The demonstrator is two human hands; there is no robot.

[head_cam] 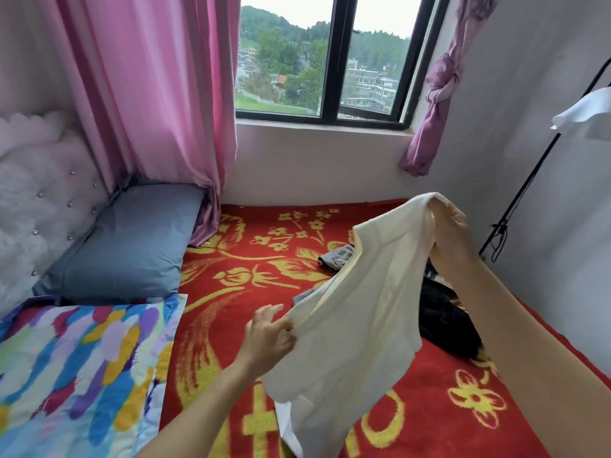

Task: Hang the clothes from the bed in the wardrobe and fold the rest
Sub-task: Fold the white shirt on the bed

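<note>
Black clothes [446, 322] behind cream shirt [363, 309], grey pillow [132, 246] well apart

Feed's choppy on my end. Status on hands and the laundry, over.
Left hand pinches cream shirt at its side, right hand grips its top. Shirt held up over red blanket. Black clothes and grey garment lie behind it.

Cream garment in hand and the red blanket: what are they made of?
Cream garment: thin, matte knit, probably cotton jersey; drapes limply, slightly see-through. Red blanket: thick plush or fleece, it seems; fuzzy nap blurs the yellow pattern edges.
</note>
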